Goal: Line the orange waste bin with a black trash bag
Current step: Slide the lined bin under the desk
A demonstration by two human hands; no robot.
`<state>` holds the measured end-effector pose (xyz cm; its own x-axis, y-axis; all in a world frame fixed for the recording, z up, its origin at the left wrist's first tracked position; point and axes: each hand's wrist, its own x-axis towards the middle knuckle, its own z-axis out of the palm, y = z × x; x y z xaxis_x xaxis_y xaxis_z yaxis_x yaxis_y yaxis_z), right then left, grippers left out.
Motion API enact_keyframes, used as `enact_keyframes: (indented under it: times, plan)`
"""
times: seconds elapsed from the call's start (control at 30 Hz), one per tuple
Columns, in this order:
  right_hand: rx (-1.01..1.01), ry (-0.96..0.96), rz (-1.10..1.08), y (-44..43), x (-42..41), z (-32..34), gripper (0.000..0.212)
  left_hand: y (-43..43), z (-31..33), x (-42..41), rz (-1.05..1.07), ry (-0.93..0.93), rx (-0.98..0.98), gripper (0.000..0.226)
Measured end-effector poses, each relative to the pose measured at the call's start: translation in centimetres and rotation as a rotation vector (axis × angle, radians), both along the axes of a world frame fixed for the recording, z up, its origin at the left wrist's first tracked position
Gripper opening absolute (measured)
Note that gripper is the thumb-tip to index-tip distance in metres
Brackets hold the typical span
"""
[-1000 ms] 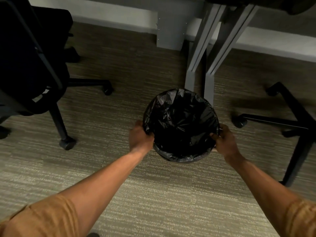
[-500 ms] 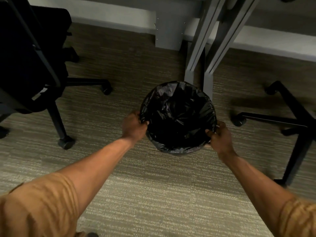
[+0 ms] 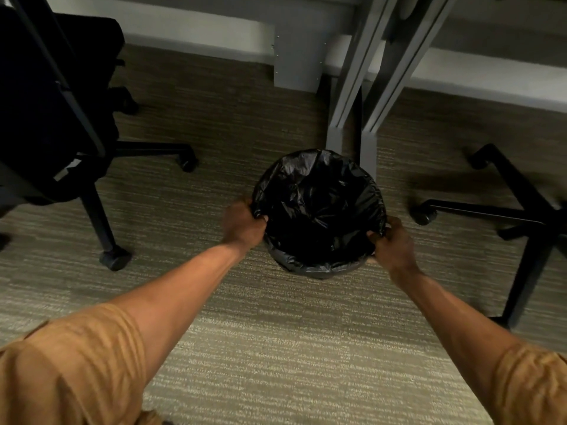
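A black trash bag fills a round waste bin standing on the carpet, its edge folded over the rim all the way round. The bag hides the bin's walls; only a sliver of orange shows beside my right hand. My left hand pinches the bag's edge at the left side of the rim. My right hand grips the bag's edge at the right side of the rim.
Grey desk legs stand just behind the bin. A black office chair with castors is at the left, and another chair's black wheeled base is at the right. Striped carpet lies between me and the bin.
The bin and both hands now sit slightly farther from me, closer to the desk legs. Both hands keep their hold on the bag's edge at the rim.
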<state>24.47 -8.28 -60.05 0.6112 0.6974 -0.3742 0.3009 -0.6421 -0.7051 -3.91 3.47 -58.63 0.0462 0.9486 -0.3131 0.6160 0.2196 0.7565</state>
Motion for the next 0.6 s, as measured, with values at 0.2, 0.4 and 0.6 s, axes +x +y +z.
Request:
enact_keyframes:
  times: [0.2,0.4,0.6]
  plan:
    - [-0.001,0.015,0.028,-0.3,-0.3,0.0,0.042,0.4,-0.8,-0.5,-0.037,0.002,-0.035,0.029]
    - [-0.076,-0.023,0.086,-1.7,-1.8,3.3,0.082,0.0,0.0,-1.5,-0.071,0.097,-0.015,0.064]
    - [-0.194,-0.222,0.328,-5.1,-5.3,9.8,0.093,-1.3,7.4,-4.2,-0.149,0.385,-0.123,0.058]
